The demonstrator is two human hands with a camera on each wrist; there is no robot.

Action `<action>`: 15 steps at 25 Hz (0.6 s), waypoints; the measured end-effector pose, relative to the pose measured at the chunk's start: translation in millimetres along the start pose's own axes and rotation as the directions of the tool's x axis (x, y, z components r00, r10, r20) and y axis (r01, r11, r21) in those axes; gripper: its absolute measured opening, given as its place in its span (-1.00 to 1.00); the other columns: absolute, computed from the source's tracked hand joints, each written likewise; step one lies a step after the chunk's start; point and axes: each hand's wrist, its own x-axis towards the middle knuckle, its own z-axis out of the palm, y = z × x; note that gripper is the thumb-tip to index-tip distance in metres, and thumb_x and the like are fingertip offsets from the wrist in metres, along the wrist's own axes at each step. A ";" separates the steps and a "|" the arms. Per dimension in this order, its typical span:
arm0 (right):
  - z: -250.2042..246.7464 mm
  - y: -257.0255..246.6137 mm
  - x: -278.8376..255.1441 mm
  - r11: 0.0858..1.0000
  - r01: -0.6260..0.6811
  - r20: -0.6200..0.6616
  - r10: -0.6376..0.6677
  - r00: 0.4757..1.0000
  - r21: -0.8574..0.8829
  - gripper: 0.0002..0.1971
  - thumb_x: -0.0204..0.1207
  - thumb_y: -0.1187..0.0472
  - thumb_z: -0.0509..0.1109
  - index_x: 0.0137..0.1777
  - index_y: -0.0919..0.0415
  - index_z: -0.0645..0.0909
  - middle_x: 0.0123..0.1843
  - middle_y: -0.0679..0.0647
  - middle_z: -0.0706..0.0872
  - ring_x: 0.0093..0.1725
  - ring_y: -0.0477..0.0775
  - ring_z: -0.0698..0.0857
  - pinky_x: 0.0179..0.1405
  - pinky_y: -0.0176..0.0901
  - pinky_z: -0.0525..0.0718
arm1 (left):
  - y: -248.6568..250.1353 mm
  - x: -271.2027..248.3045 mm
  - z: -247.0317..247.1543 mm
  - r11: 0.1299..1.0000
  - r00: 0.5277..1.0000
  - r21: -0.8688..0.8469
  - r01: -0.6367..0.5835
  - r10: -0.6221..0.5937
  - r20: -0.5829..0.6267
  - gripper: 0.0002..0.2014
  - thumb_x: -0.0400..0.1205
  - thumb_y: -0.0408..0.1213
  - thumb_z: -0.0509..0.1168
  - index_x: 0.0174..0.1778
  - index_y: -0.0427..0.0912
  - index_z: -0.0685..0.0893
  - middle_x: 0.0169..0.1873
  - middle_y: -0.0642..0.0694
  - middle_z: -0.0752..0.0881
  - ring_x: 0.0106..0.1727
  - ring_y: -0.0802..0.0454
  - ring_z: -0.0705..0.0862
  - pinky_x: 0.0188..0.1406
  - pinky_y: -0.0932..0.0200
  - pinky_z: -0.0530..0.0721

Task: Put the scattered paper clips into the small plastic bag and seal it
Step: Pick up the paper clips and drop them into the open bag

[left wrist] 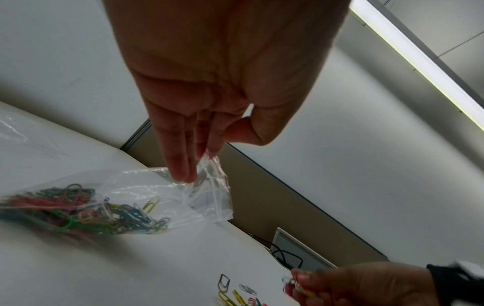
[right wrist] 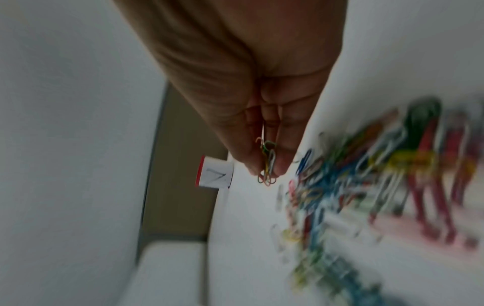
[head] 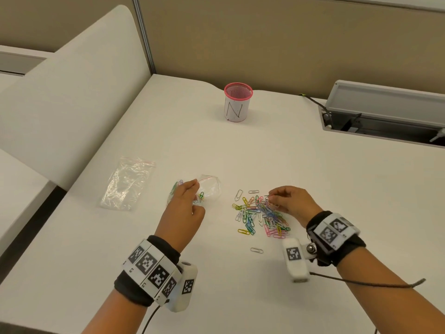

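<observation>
My left hand [head: 190,189] pinches the red-lined rim of a small clear plastic bag [head: 209,189], holding its mouth up off the white table. In the left wrist view the bag [left wrist: 157,198] holds several coloured paper clips [left wrist: 78,211] and my fingertips [left wrist: 183,171] grip its top edge. A pile of coloured paper clips [head: 262,218] lies to the right. My right hand [head: 277,196] hovers over the pile's far edge and pinches a small bunch of clips [right wrist: 267,165] between thumb and fingers.
A second empty clear bag [head: 127,184] lies flat at the left. A pink mesh cup [head: 238,102] marked N stands at the back. One stray silver clip [head: 256,250] lies near the front. A cable tray [head: 385,116] opens at the back right.
</observation>
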 end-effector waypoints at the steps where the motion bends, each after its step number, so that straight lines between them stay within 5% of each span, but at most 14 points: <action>1: -0.5 -2.2 -2.9 0.976 -0.077 0.036 0.071 0.997 0.203 -0.87 0.46 0.51 0.35 -0.16 0.29 0.62 -0.20 0.15 0.68 -0.22 0.02 0.70 -0.33 -0.37 0.77 | 0.5 -0.7 1.0 1.000 1.000 -0.001 -0.002 0.002 0.003 -0.53 0.53 -0.50 0.12 0.39 -0.24 0.35 0.47 -0.16 0.36 0.43 -0.10 0.40 0.42 0.09 0.37; 4: 6.7 -11.7 -11.7 0.849 -0.200 0.124 0.160 0.979 0.489 -0.86 0.50 0.53 0.28 -0.11 0.33 0.60 -0.34 0.12 0.79 -0.38 -0.08 0.80 -0.40 -0.36 0.77 | 2.2 -2.2 3.2 1.000 1.000 0.004 -0.016 0.016 0.003 -0.53 0.53 -0.51 0.11 0.40 -0.25 0.35 0.47 -0.15 0.35 0.49 -0.04 0.31 0.38 0.25 0.25; 8: 39.0 -32.0 -21.9 0.756 -0.317 0.269 0.192 0.944 0.572 -0.89 0.50 0.51 0.29 -0.11 0.36 0.62 -0.34 0.17 0.81 -0.38 -0.02 0.81 -0.36 -0.31 0.79 | 3.3 -3.1 2.9 1.000 1.000 0.012 -0.016 0.016 0.012 -0.52 0.54 -0.50 0.11 0.41 -0.25 0.32 0.48 -0.14 0.34 0.52 0.00 0.25 0.35 0.31 0.17; 15: 98.6 -68.0 -33.4 0.815 -0.417 0.470 0.207 0.858 0.402 -0.82 0.59 0.32 0.25 0.09 0.45 0.52 0.04 0.33 0.62 0.14 0.26 0.67 0.09 -0.08 0.72 | 2.9 -7.5 1.8 1.000 1.000 0.003 0.002 -0.002 0.018 -0.51 0.53 -0.48 0.13 0.41 -0.24 0.32 0.48 -0.16 0.35 0.42 -0.10 0.42 0.45 0.03 0.39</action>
